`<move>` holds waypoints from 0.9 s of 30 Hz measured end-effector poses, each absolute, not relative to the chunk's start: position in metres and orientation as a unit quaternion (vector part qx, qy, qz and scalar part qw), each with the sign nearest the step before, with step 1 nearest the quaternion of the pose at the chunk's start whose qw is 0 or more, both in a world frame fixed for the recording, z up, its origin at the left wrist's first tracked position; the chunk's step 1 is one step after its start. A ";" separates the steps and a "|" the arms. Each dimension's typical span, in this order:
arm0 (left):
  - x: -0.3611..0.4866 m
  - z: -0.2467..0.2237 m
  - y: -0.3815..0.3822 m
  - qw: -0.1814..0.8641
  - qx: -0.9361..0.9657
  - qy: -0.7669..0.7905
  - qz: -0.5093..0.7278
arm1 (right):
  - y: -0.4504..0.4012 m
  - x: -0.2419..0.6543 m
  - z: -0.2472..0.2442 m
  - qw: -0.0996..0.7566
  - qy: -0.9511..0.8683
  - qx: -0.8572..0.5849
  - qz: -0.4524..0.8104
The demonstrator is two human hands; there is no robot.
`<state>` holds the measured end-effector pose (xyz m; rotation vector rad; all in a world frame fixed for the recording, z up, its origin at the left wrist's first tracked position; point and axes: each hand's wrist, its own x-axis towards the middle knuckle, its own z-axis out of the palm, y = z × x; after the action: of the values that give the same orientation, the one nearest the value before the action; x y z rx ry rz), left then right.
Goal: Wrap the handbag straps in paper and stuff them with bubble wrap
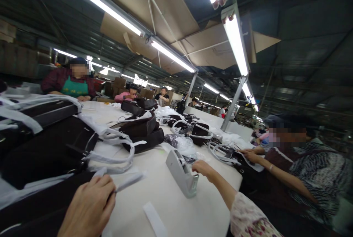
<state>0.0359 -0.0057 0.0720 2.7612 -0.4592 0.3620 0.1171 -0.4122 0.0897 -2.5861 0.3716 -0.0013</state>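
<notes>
My left hand (89, 205) is at the lower left, fingers curled around a white wrapping strip (131, 182) that sticks out to the right. Beside and under it lies a dark brown bag (52, 196) with white wrapping on its handles. My right hand (203, 169) is at the grey tape dispenser (179, 174), its fingers bent closed near the cutting end. Whether tape is between those fingers is too small to tell. Another white strip (154, 219) lies flat on the white table (132, 211) in front of me.
More dark bags (140, 132) with wrapped handles cover the table's left and middle. Crumpled clear plastic (183, 145) lies behind the dispenser. On the right, a co-worker (298, 171) handles a bag (234, 156) at the table's edge. Another person (73, 82) sits across at far left.
</notes>
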 end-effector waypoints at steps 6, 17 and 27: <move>0.037 0.067 -0.002 0.182 0.956 -0.177 0.148 | -0.435 0.080 0.087 0.260 0.168 -0.951 -0.016; 0.028 0.078 -0.003 0.188 0.960 -0.131 0.161 | -0.439 0.059 0.022 0.257 0.153 -0.953 -0.056; 0.027 0.078 0.012 0.230 0.958 -0.080 0.155 | -0.448 0.057 0.015 0.307 0.135 -0.941 -0.047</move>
<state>0.0265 0.0119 0.0782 2.6346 -0.2200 0.4257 0.0569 -0.4477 0.0148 -2.4879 0.3571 -0.1253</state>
